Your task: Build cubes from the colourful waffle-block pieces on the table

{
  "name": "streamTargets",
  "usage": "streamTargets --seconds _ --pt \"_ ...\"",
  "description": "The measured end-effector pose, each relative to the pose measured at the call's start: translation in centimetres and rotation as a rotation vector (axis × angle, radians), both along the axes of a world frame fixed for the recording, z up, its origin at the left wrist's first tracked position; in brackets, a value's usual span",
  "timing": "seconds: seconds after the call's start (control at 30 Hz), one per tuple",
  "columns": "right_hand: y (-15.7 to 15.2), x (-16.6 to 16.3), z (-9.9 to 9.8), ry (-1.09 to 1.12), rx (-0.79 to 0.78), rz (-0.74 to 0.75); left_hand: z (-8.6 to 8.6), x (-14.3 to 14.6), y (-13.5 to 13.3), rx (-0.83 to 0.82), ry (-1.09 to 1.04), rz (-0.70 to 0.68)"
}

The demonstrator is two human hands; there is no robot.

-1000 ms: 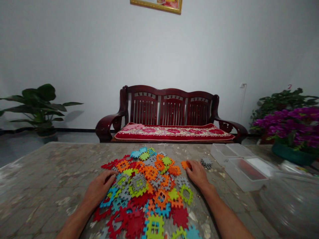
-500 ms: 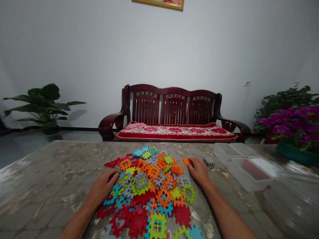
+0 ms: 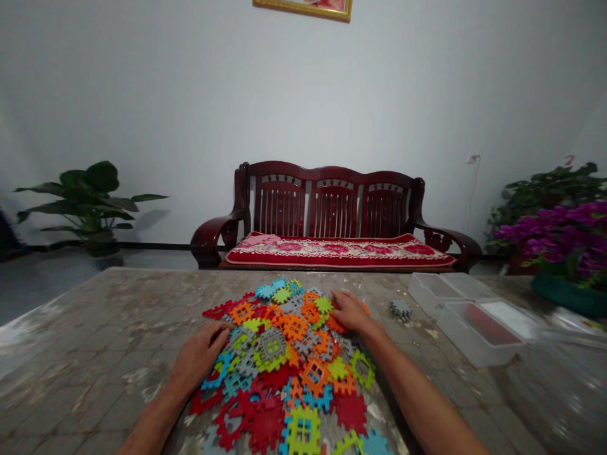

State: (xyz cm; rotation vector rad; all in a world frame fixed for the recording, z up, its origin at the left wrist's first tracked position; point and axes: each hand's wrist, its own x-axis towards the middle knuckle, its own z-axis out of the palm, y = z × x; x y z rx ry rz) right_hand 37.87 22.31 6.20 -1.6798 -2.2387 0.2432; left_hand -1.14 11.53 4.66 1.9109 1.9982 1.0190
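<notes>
The heap of toothed, many-coloured plastic tiles [image 3: 294,354] is touched at 1 o'clock by the flat-laid right hand [image 3: 349,311], at 9 o'clock by the loosely spread left hand [image 3: 202,355].

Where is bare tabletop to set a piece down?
The table is bare left of the left hand, out to its left edge. Another bare patch lies right of the right hand and its forearm, up to the clear boxes, nearer than the grey pieces. Crowded: the pile of pieces between and under both hands.
</notes>
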Motion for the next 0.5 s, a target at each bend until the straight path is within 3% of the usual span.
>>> streamTargets --seconds 0.13,0.33,0.5 --pt "1.3 -0.5 0.8 -0.005 -0.036 0.060 0.1 0.0 -0.1 0.006 -0.004 -0.015" --pt "0.5 -0.8 1.3 0.019 0.056 0.139 0.2 0.0 -0.1 -0.010 -0.001 -0.019" --pt "0.0 0.4 1.0 0.191 0.131 0.170 -0.1 -0.1 0.1 -0.006 0.003 -0.011"
